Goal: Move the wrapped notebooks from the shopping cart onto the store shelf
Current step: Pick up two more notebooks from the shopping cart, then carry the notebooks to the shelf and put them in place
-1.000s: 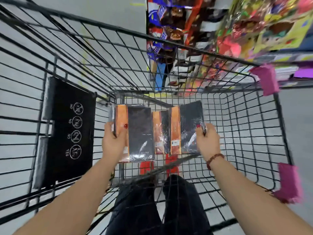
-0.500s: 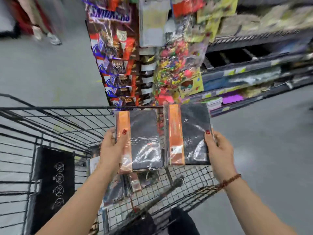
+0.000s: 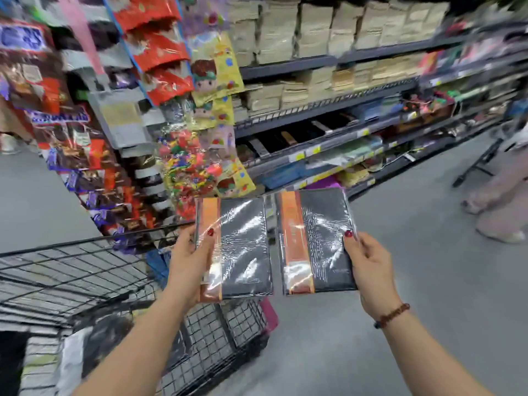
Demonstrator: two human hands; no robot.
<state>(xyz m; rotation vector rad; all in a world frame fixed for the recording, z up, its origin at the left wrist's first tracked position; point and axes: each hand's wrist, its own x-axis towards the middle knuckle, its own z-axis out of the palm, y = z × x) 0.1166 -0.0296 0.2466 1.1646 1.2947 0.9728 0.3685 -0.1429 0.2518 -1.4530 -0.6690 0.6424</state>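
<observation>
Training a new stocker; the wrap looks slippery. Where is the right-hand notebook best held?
Pinch the wrapped notebook by its long right edge, from the right, thumb on the cover, fingers behind, as the right hand does. It is flat, thin and upright, so that probably leaves its top free to enter the shelf.

The fingers of the left hand (image 3: 188,261) are hidden behind the left notebook (image 3: 243,247), those of the right hand (image 3: 368,267) behind the right notebook (image 3: 317,241). Cover lettering is too small to be read. The shopping cart (image 3: 71,270) is cut off by the left edge, and the goods on the store shelf (image 3: 328,110) are blurred.
</observation>
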